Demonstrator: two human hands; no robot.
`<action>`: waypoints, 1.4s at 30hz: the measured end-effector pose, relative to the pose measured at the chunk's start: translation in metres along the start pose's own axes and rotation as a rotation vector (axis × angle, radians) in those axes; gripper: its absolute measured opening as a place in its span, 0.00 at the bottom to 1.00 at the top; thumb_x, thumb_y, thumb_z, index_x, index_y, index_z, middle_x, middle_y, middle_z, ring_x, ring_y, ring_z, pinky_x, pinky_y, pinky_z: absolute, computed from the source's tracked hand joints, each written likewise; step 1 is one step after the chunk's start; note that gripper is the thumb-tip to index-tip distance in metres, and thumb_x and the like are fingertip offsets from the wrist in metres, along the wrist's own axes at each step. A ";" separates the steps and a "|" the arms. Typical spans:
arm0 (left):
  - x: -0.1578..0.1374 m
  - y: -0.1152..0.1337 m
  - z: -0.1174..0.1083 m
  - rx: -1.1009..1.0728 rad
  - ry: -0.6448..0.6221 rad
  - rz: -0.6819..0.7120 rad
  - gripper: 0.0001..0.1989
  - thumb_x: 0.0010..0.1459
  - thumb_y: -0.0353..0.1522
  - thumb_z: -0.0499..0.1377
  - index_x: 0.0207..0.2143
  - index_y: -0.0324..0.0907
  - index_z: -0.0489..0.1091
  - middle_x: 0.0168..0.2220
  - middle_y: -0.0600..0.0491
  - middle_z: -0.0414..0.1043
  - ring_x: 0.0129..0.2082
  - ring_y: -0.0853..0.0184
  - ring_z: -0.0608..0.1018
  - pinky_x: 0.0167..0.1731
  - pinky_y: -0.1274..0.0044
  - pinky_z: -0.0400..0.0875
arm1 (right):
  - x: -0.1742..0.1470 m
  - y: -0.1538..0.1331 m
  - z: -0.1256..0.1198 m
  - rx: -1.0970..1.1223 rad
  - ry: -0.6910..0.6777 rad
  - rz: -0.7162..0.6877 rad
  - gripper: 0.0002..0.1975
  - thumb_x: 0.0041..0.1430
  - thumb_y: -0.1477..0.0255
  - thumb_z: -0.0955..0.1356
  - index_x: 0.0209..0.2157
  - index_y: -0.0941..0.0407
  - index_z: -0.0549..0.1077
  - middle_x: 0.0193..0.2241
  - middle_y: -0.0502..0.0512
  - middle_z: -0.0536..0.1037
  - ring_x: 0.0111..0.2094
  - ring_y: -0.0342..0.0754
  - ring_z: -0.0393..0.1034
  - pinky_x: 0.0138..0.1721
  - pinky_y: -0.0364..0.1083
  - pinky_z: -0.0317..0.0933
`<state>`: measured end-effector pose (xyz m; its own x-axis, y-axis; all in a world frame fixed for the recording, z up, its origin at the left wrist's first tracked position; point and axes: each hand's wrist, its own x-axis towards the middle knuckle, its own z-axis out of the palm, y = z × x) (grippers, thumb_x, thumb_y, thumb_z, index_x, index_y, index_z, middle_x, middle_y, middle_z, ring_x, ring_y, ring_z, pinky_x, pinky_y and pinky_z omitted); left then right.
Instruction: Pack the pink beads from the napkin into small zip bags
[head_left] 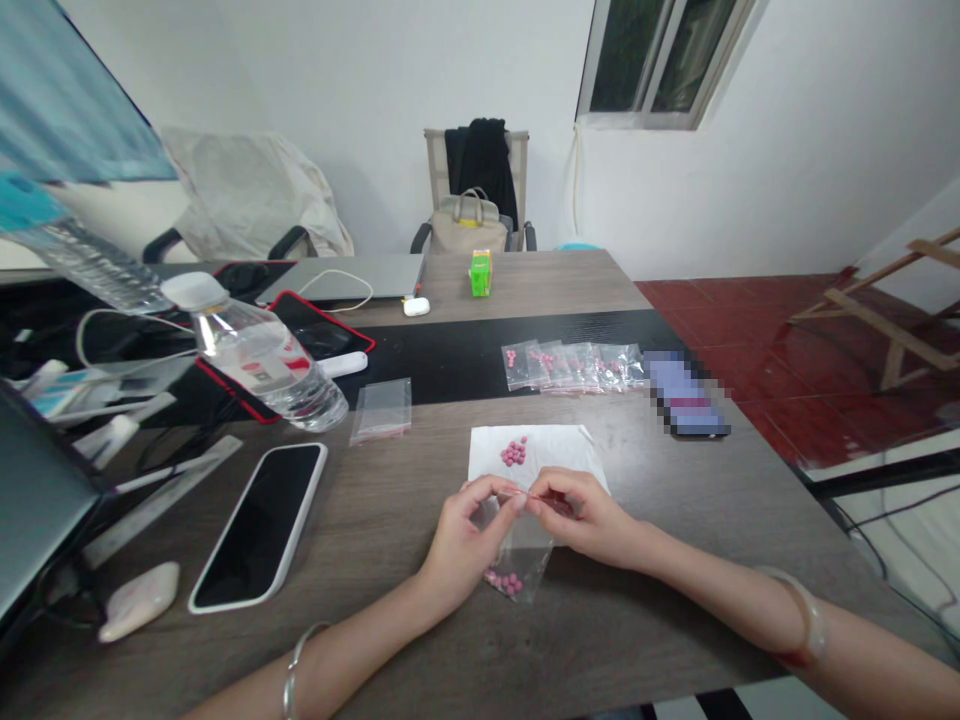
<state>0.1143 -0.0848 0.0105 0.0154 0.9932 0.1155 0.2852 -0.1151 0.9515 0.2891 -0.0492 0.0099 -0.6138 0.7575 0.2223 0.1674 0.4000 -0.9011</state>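
Pinched between my left hand (471,545) and my right hand (581,515) is the top edge of a small clear zip bag (526,558). Thumbs and forefingers of both hands meet at that edge. Pink pills (508,581) lie in the bag's lower end, which hangs toward me. Beyond my fingers, a white sheet of paper (587,455) carries a small heap of loose pink pills (514,452). My fingers partly cover the sheet's near side. Whether the bag's seal is closed I cannot make out.
Filled zip bags (570,367) overlap in a row beside a blurred phone (686,393). Flat zip bags (381,410) lie left of the paper. A white-framed phone (260,527), a water bottle (262,350), a mouse (139,602) and a green box (481,274) are also on the table.
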 end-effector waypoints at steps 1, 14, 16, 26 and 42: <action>0.000 -0.001 0.000 0.004 0.003 0.006 0.10 0.54 0.37 0.60 0.26 0.41 0.74 0.26 0.53 0.76 0.29 0.65 0.76 0.34 0.75 0.70 | 0.000 0.000 0.000 0.002 0.001 0.005 0.09 0.61 0.71 0.63 0.28 0.58 0.70 0.22 0.48 0.67 0.23 0.40 0.59 0.25 0.39 0.55; -0.002 0.007 -0.003 -0.012 -0.039 0.076 0.11 0.58 0.35 0.57 0.27 0.43 0.76 0.27 0.52 0.78 0.29 0.64 0.77 0.35 0.74 0.69 | 0.001 -0.003 0.001 0.065 -0.036 0.103 0.20 0.63 0.63 0.62 0.20 0.58 0.61 0.17 0.44 0.55 0.19 0.37 0.47 0.20 0.39 0.44; -0.003 0.007 -0.003 0.009 -0.032 0.079 0.11 0.58 0.34 0.57 0.26 0.43 0.76 0.26 0.53 0.78 0.29 0.64 0.77 0.35 0.74 0.68 | 0.001 -0.002 0.001 0.069 -0.028 0.098 0.20 0.63 0.63 0.63 0.20 0.58 0.64 0.16 0.44 0.56 0.19 0.37 0.47 0.19 0.39 0.43; -0.003 0.004 -0.004 0.022 -0.004 0.054 0.13 0.57 0.36 0.57 0.24 0.42 0.76 0.25 0.53 0.77 0.30 0.64 0.75 0.34 0.75 0.65 | 0.003 -0.002 0.001 0.109 -0.024 0.119 0.22 0.59 0.57 0.65 0.21 0.60 0.69 0.16 0.44 0.58 0.18 0.37 0.48 0.19 0.39 0.44; -0.004 0.002 -0.008 -0.016 0.033 -0.005 0.16 0.58 0.37 0.57 0.21 0.41 0.74 0.22 0.53 0.74 0.30 0.65 0.73 0.33 0.76 0.64 | 0.000 0.006 -0.001 0.037 0.007 0.120 0.30 0.59 0.54 0.63 0.11 0.59 0.60 0.10 0.44 0.52 0.15 0.35 0.44 0.16 0.39 0.38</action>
<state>0.1077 -0.0893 0.0145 -0.0177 0.9926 0.1199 0.2699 -0.1108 0.9565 0.2905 -0.0465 0.0047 -0.5854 0.8026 0.1145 0.2103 0.2868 -0.9346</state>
